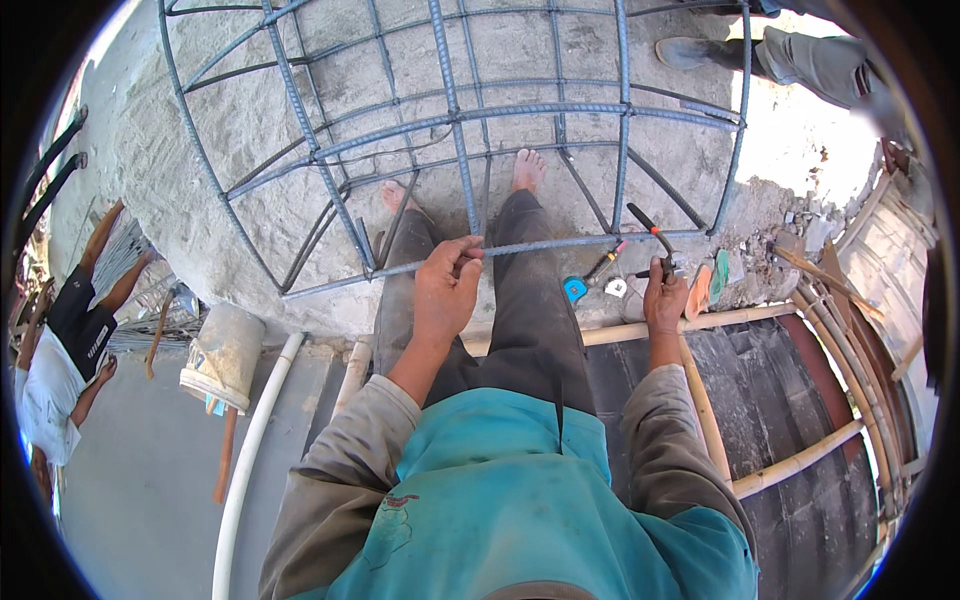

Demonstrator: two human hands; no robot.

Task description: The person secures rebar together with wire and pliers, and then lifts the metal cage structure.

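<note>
A cage of ribbed steel rebar (540,107) stands in front of me, its near bar crossing above my knees. My left hand (447,287) is at this near bar beside an upright bar, fingers curled together; what they pinch, if anything, cannot be made out. To the right, my right hand (665,302) is closed round a pliers-like tool (656,232) with black and orange handles, just below the bar's right end. Between my hands, beyond the bamboo, lie a blue tape measure (574,288) and a yellow-and-black hand tool (604,263).
Orange and green sandals (708,282) lie right of my right hand. A dirty white bucket (223,357) and a white pipe (256,465) are at left. Bamboo poles (797,458) frame dark sheeting. Other people (62,365) are at left and upper right (800,62).
</note>
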